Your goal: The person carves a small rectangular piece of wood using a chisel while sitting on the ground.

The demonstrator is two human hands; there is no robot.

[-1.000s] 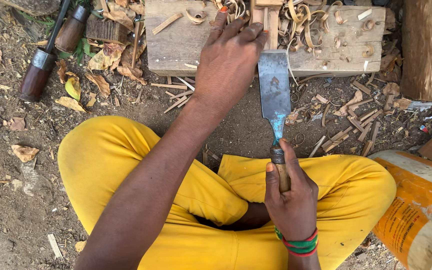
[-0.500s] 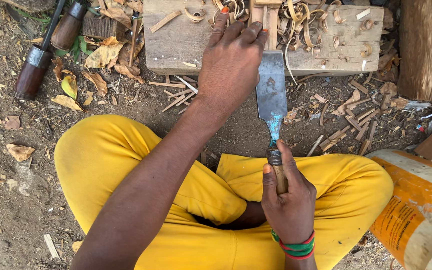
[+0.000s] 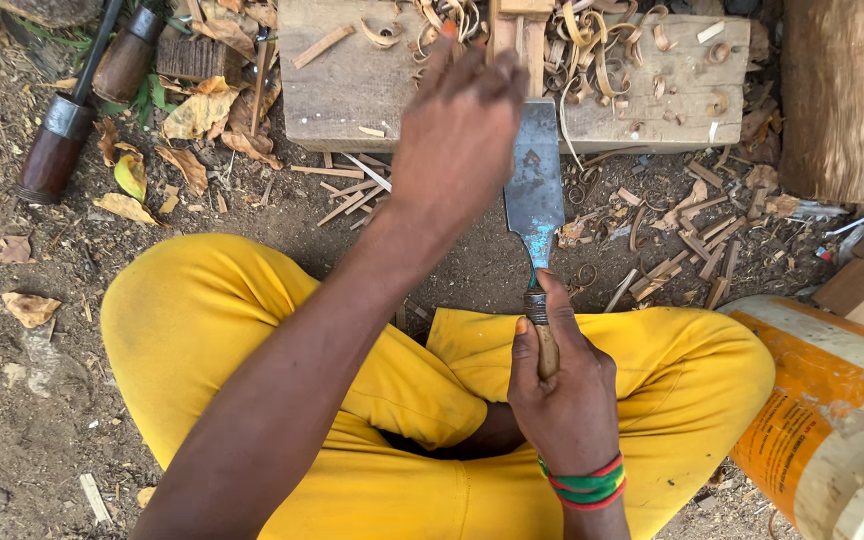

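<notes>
Compared with half a second back, the left hand (image 3: 457, 135) is blurring a bit and sliding slightly off to the side over the wooden block (image 3: 352, 90), while the chisel (image 3: 535, 215) is sitting almost exactly where it was. That left hand is spreading flat, fingers loose and pointing away from the body, pressing down near the narrow wood strip (image 3: 517, 35) that is standing on the block; can't really tell if it is gripping the strip or just resting by it. The right hand (image 3: 562, 395) is wrapping tightly around the chisel's wooden handle, thumb lying along the top, with a striped wristband (image 3: 584, 487) on the wrist. The wide, flat blade is pointing away from the person, its edge touching the near side of the block just beside the strip. Curly shavings (image 3: 602, 50) are piling up on the block, and splinters are lying on the dirt below. Yellow trousers (image 3: 212, 330) are folding cross-legged underneath both arms. Off to the left, two dark-handled tools (image 3: 62, 145) are lying on the ground among dry leaves, and an orange and white bucket (image 3: 832, 410) is sitting on the right.
</notes>
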